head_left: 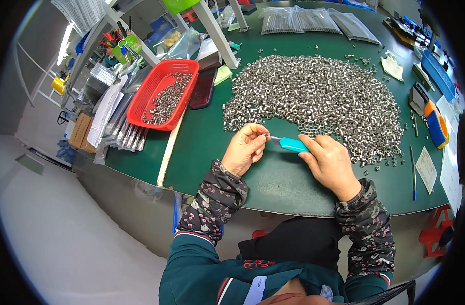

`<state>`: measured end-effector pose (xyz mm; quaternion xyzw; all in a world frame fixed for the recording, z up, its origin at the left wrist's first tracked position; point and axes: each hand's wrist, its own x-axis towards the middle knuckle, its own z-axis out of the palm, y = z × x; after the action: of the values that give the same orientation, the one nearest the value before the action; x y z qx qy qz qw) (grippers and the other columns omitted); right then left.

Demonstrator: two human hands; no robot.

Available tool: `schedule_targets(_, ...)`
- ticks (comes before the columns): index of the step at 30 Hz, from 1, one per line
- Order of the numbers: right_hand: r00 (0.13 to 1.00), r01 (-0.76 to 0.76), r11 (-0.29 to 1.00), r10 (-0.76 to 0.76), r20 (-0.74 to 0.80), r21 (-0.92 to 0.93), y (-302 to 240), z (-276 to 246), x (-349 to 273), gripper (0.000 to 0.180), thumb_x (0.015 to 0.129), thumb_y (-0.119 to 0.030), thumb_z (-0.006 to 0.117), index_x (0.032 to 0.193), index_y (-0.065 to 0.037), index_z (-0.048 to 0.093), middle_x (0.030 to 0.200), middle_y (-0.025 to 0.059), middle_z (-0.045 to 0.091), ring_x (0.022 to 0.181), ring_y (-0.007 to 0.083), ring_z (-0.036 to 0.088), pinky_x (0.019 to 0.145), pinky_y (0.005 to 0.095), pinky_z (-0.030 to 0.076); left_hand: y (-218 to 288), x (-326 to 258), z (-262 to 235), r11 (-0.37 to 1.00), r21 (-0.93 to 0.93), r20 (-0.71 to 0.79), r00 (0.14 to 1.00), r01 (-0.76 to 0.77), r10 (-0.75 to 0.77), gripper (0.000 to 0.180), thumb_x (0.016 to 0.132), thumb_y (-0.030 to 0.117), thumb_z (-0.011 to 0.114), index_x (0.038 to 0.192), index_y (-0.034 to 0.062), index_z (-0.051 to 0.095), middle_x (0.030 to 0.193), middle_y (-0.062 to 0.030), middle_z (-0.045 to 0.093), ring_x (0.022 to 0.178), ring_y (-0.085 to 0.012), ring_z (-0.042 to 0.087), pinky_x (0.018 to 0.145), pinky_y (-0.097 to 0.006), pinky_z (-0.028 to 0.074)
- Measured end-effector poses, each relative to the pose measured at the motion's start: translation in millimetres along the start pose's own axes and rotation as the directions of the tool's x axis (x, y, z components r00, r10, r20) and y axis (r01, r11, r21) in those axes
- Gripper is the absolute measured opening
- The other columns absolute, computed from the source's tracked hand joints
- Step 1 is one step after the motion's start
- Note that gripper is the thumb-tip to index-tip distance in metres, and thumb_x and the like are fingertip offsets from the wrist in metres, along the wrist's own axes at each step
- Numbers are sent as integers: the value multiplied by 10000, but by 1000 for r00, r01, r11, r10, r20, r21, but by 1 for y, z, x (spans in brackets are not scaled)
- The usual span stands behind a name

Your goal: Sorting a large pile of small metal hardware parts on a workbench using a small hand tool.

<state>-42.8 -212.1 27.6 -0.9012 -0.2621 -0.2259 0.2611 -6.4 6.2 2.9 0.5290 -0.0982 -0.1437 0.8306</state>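
My left hand (245, 150) is closed in a pinch on a small metal ring (267, 135), mostly covered by thumb and fingertips. In my right hand (330, 163) is a teal-handled utility knife (293, 145), gripped between thumb and fingers. Its grey blade points left and meets the ring at my left fingertips, though the exact contact is too small to make out. Just beyond both hands spreads a wide, loose pile of small shiny metal rings (314, 91) on the green table (192, 152).
Left of the pile, a red plastic basket (150, 84) contains more metal pieces, beside a dark tray (204, 89). Bagged parts (283, 21) lie along the far side. At right are a pen (413, 173), a card (426, 170), a blue-and-orange object (437, 127) and a blue tray (438, 76).
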Motion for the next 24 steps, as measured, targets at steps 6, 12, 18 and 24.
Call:
schedule_targets(6,997,-50,996,46,60,79,-2,2,0,261,755,-210,594,978,-77,564,667,84,507,643,254,538,563,367,438,-2,0,0,999,35,14,1000,-7,7,102,838,78,539,926,34,514,731,4,487,518,-32,403,391,-151,314)
schedule_targets(12,994,-69,989,58,91,130,0,4,-1,253,769,-204,577,991,-82,568,665,90,497,625,258,525,553,366,427,-3,-1,0,998,53,-5,1000,-17,18,93,835,75,544,910,20,532,699,9,490,500,-30,389,402,-145,303)
schedule_targets(18,1000,-10,998,8,24,63,1,7,-1,289,737,-170,604,1009,-76,569,666,85,476,626,251,504,558,357,414,-6,0,-3,1000,9,3,1000,-26,26,94,835,69,540,911,14,534,717,-4,517,496,-31,385,408,-144,303)
schedule_targets(24,999,48,998,-48,-19,-28,3,8,-1,330,693,-172,639,999,-78,560,679,65,469,653,229,492,586,345,403,-5,0,-7,1000,-16,61,998,23,-22,97,837,65,535,916,8,534,750,-35,554,495,-31,389,410,-142,308)
